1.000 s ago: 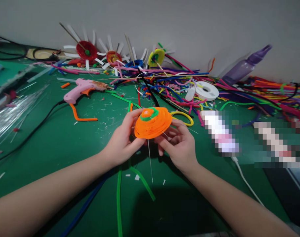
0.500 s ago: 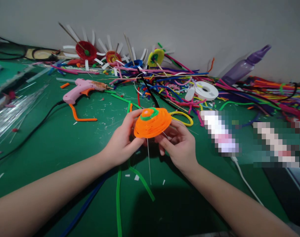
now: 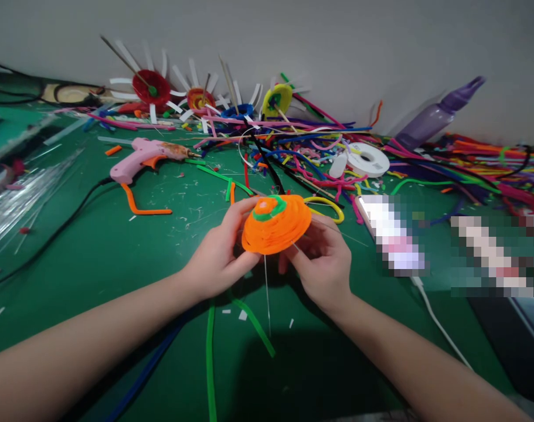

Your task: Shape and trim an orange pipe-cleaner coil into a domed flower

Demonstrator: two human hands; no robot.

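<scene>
An orange pipe-cleaner dome with a green ring near its top is held up between both hands, above the table. My left hand grips its left edge, thumb below the rim and fingers behind. My right hand is closed at the underside on the right; its fingertips are partly hidden by the dome. A thin clear strand hangs down from under the rim, and other thin strands stick out to the right. Green pipe cleaners lie on the table below the hands.
A pink glue gun lies at left, its cord running to the table edge. Coloured wheel-like pieces with white strips lean along the wall. Loose pipe cleaners, a white spool, a purple bottle and a blurred-out phone lie right.
The dome has turned and tipped slightly, moving a little right and down with both hands. Its green ring now sits at a different angle.
</scene>
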